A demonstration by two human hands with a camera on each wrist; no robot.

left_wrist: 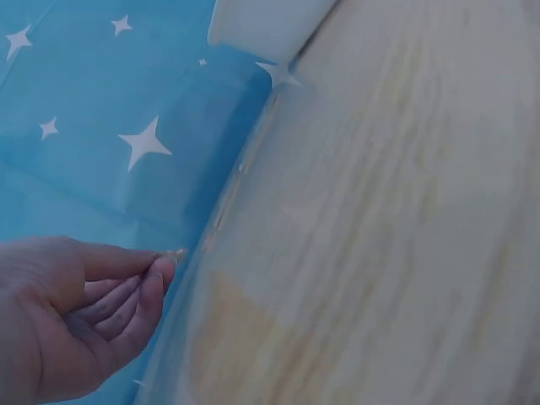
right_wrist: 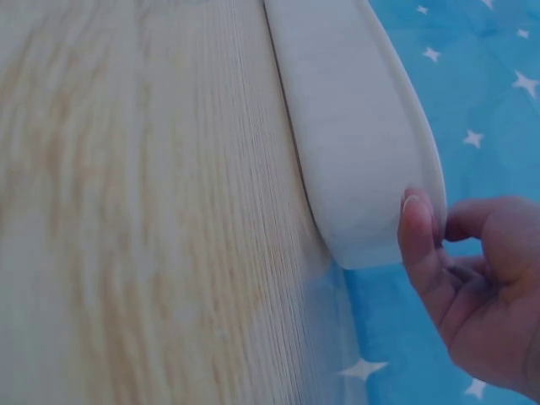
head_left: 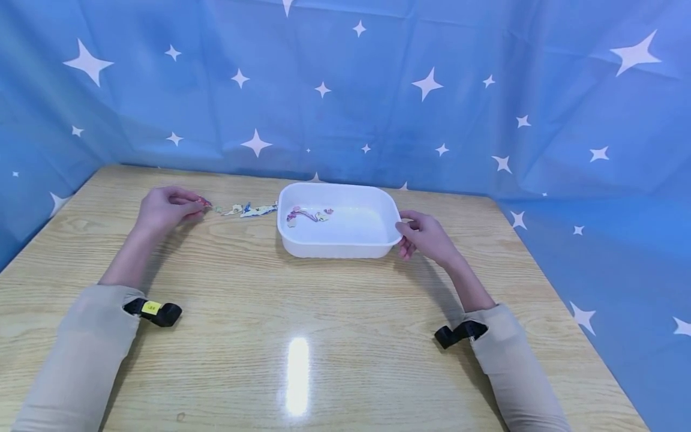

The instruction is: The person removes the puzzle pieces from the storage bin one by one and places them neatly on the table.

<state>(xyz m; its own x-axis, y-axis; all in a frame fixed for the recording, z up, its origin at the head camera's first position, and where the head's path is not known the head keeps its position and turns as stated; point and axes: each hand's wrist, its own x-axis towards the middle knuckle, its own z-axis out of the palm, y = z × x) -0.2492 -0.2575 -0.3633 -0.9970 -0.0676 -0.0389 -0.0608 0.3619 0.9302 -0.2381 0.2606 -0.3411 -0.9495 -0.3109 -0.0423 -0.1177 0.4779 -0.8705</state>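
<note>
Between thumb and fingertips, my left hand (head_left: 166, 209) pinches a small, flat red piece (head_left: 204, 202) at the left of the table. In the left wrist view only a sliver of it shows at the fingertips. To its right, small patterned pieces (head_left: 258, 210) in white, blue and yellow lie in a row reaching the white plastic basin (head_left: 345, 251). Inside the basin, toward its left end, lie several small pink, purple and pale cutout-like pieces (head_left: 308, 214). My right hand (head_left: 426, 236) grips the basin's right end, thumb and fingers at the rim.
The basin stands near the back edge of the wood-grain table (head_left: 232, 348). Behind and beside the table hangs a blue curtain (head_left: 345, 126) with white stars. Black straps with cameras (head_left: 156, 312) are worn on both wrists.
</note>
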